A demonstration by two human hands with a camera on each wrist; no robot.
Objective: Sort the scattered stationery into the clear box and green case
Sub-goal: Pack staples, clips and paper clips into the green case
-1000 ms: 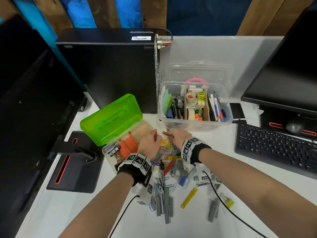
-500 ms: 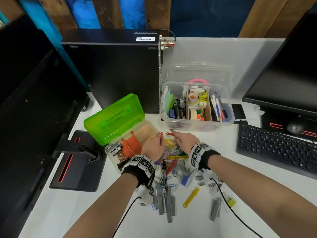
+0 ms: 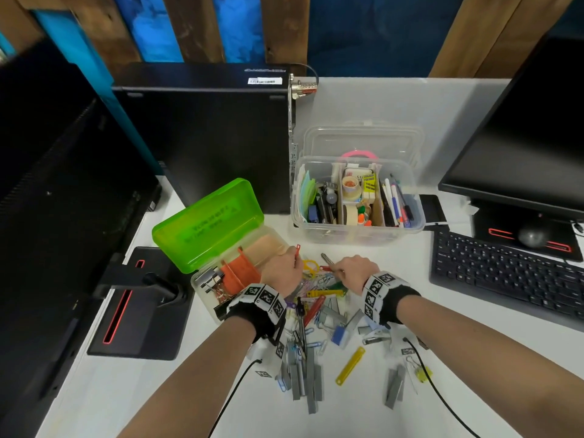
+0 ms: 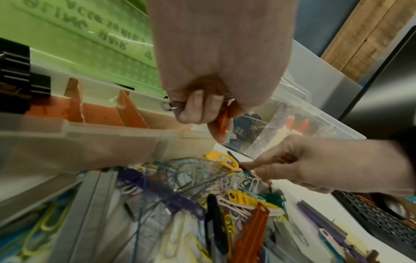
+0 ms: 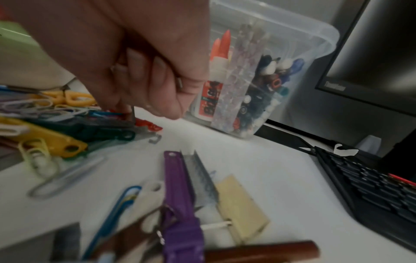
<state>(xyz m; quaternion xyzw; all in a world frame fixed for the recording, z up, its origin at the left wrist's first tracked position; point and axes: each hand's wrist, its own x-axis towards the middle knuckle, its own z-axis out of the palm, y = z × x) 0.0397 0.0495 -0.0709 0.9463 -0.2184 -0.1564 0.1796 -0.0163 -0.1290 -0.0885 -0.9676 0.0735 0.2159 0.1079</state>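
The green case (image 3: 208,222) lies open at the left, orange dividers (image 3: 240,273) in its clear base. Behind the pile stands the clear box (image 3: 357,237), packed with pens, tape and glue. Scattered stationery (image 3: 316,311) covers the desk between my wrists: paper clips, coloured fastener strips, grey staple bars. My left hand (image 3: 294,263) hovers by the case's right end and grips a red fastener strip (image 4: 224,121) with some metal clips. My right hand (image 3: 338,268) is curled at the pile's far edge, pinching a thin grey metal piece (image 3: 326,258); a fingertip reaches down among the clips.
A black computer tower (image 3: 202,147) stands behind the case, and a monitor stand (image 3: 139,305) lies to its left. To the right are a keyboard (image 3: 505,276) and a second monitor (image 3: 531,137). Bare white desk (image 3: 410,254) lies between the pile and the keyboard.
My right hand has drawn a little right and toward me at the pile's far edge, the grey piece now sticking out. The left hand stays by the case with the red strip.
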